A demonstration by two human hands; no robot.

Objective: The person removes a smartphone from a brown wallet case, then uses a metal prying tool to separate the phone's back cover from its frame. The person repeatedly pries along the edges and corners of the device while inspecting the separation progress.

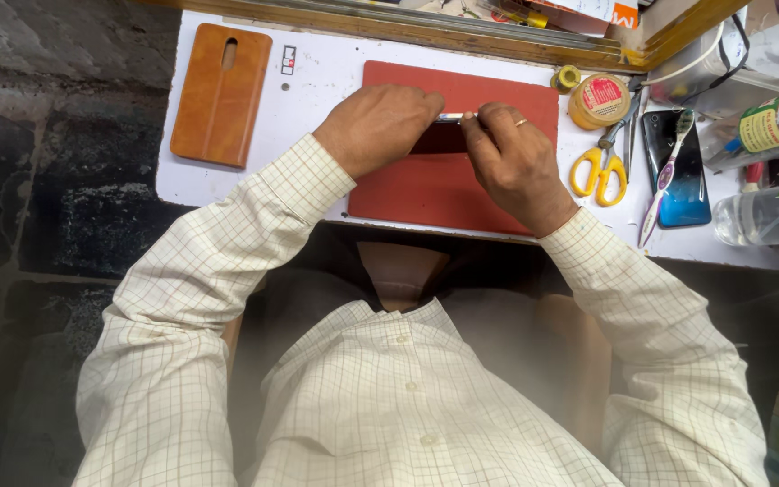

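Both hands are down on the red mat [426, 194], which lies against the near edge of the white board [317, 90], about mid-width. The left hand [379, 126] and right hand [516, 162] meet over a small dark piece [439, 137] near the mat's far edge, and a thin silvery tool [454, 116] bridges them, fingertips of both hands pinched shut on it. A ring shows on the right hand. Toward the board's far left corner lies a brown phone cover [220, 95], well apart. Right of the mat: yellow-handled scissors [599, 169], a round tin [599, 101], a toothbrush [664, 180] lying across a blue phone [678, 171].
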